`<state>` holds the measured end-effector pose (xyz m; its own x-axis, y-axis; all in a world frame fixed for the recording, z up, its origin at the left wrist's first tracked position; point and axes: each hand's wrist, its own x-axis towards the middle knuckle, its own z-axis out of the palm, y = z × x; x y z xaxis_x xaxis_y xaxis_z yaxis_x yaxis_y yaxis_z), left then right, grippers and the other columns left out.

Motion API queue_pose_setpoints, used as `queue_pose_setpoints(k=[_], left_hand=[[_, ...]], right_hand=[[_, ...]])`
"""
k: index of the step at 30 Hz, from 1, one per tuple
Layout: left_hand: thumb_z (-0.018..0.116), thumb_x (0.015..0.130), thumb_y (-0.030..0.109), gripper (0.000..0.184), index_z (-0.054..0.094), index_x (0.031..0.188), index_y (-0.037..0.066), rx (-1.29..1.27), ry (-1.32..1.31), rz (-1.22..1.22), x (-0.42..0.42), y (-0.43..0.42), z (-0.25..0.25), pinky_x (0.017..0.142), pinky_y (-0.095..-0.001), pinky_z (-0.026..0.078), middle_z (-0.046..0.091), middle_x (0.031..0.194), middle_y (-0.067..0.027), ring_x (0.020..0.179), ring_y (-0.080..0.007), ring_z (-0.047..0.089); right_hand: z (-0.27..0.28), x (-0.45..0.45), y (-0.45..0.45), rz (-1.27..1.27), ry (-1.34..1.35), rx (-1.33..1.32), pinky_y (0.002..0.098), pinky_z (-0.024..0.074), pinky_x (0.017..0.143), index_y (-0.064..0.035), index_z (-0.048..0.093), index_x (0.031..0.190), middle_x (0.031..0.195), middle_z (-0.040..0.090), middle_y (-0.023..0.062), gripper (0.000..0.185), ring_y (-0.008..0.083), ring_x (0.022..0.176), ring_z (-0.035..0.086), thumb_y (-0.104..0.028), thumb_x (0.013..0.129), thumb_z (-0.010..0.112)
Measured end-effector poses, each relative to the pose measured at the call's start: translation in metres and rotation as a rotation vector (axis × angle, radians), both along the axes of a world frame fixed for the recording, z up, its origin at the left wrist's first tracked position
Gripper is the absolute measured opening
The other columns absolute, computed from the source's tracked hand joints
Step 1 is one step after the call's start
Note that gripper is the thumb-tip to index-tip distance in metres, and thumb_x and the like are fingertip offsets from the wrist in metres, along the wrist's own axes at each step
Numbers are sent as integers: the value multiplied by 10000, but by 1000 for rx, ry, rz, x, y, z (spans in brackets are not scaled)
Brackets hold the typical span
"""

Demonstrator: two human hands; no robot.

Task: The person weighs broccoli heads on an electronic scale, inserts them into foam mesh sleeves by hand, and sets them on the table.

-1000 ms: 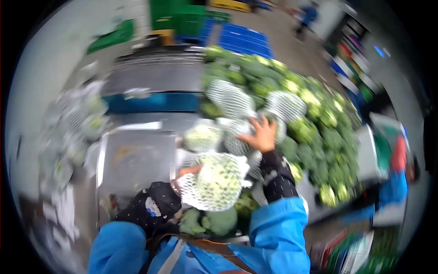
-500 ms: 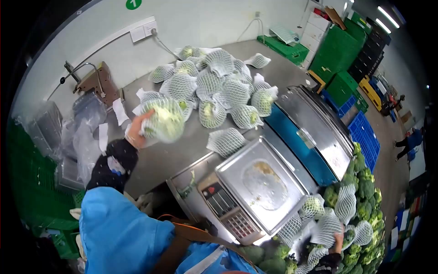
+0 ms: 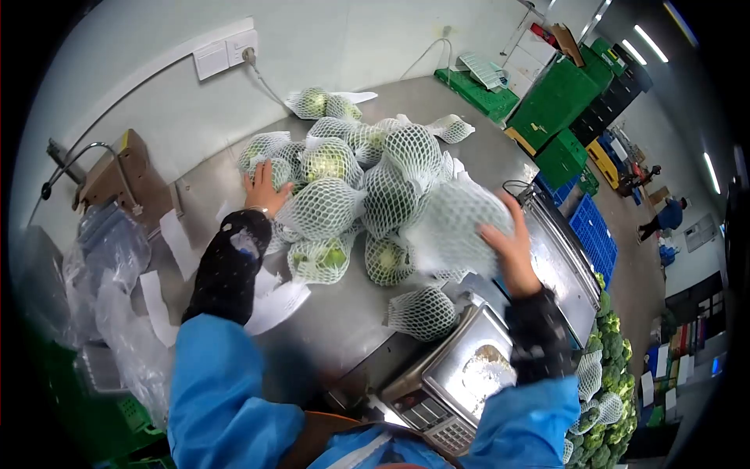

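Note:
A pile of broccoli heads in white foam nets [image 3: 324, 207] lies on the steel table. At its left side, my left hand [image 3: 268, 189] rests with fingers spread against a netted head [image 3: 262, 148]. My right hand [image 3: 512, 246] grips a foam-netted broccoli head [image 3: 457, 227] at the pile's right side; this one is smeared by motion and its far side merges with the pile. A single netted head [image 3: 422, 313] sits nearer me, beside the weighing scale [image 3: 476, 375].
Plastic bags [image 3: 129, 273] and paper strips [image 3: 180, 242] lie at the left. A metal wrapping machine [image 3: 558, 258] stands right of the pile. Loose broccoli [image 3: 609, 375] is heaped at the lower right. Green crates [image 3: 555, 102] and a distant person [image 3: 668, 217] appear behind.
My left hand has let go of the wrapped head it held and moved onto the pile. My right hand has risen from the lower-right nets to the pile, carrying a netted head.

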<state>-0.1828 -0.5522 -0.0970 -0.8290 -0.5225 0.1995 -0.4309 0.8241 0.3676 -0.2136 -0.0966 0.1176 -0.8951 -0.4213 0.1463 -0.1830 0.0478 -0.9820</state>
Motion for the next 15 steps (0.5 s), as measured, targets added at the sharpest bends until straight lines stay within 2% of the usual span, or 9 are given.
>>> queue_pose_setpoints(k=[2, 3, 4, 5, 8, 9, 12, 13, 15], left_hand=[[495, 871, 512, 790, 108, 1458, 151, 56, 3, 11, 4, -5, 0, 1088, -545, 111, 120, 1504, -131, 1376, -350, 103], [497, 871, 509, 785, 103, 1460, 172, 113, -21, 63, 11, 6, 19, 1075, -565, 133, 105, 1509, -121, 1376, -357, 95], [499, 872, 507, 780, 97, 1463, 193, 170, -47, 113, 16, 12, 24, 1063, -584, 154, 90, 1514, -110, 1376, -364, 88], [510, 871, 493, 768, 92, 1464, 240, 94, -38, 113, 13, 9, 8, 1014, -624, 210, 51, 1524, -86, 1375, -381, 74], [523, 860, 496, 785, 107, 1466, 220, -216, 108, 67, 11, 21, -35, 1022, -564, 246, 101, 1519, -94, 1370, -380, 108], [541, 845, 505, 806, 116, 1465, 212, -219, 23, 123, 8, 25, -33, 1027, -537, 260, 128, 1512, -99, 1366, -387, 120], [553, 837, 509, 821, 116, 1465, 210, -99, -28, 84, 6, 18, -23, 1025, -533, 266, 129, 1511, -103, 1365, -391, 118], [552, 841, 510, 825, 102, 1465, 213, -62, -70, 72, 5, 13, -20, 1021, -530, 278, 118, 1513, -99, 1367, -387, 110], [544, 852, 497, 775, 186, 1448, 153, -87, 43, -31, -1, -17, -49, 1059, -502, 226, 168, 1491, -155, 1355, -395, 155]], right_hand=[[5, -38, -89, 65, 168, 75, 331, 479, 830, 5, 397, 1254, 1074, 582, 140, 758, 209, 956, 584, -264, 668, 794], [3, -60, -127, 46, 323, 168, 348, 466, 861, 21, 396, 1246, 1098, 566, 185, 810, 232, 1013, 566, -324, 640, 806], [-3, -82, -162, 16, 545, 286, 381, 445, 904, -18, 401, 1264, 1189, 502, 244, 859, 313, 1104, 522, -429, 621, 797], [-10, -97, -194, -10, 596, 398, 401, 429, 923, -52, 399, 1285, 1237, 458, 259, 866, 355, 1130, 492, -461, 624, 781], [-63, -145, -264, 14, 532, 680, 447, 400, 951, -145, 375, 1342, 1330, 368, 279, 874, 442, 1146, 453, -508, 639, 746], [-73, -142, -269, -55, 564, 706, 456, 380, 969, -126, 394, 1337, 1319, 385, 277, 807, 435, 1164, 439, -462, 682, 726], [-88, -134, -253, -42, 747, 451, 450, 370, 981, -104, 442, 1299, 1314, 397, 272, 693, 433, 1176, 424, -409, 734, 700], [-86, -120, -234, -12, 752, 375, 440, 367, 984, -83, 479, 1261, 1293, 416, 269, 602, 424, 1170, 425, -337, 758, 689], [-72, -81, -174, 99, 774, 285, 411, 396, 947, -71, 495, 1210, 1216, 467, 217, 536, 386, 1129, 461, -223, 739, 699]])
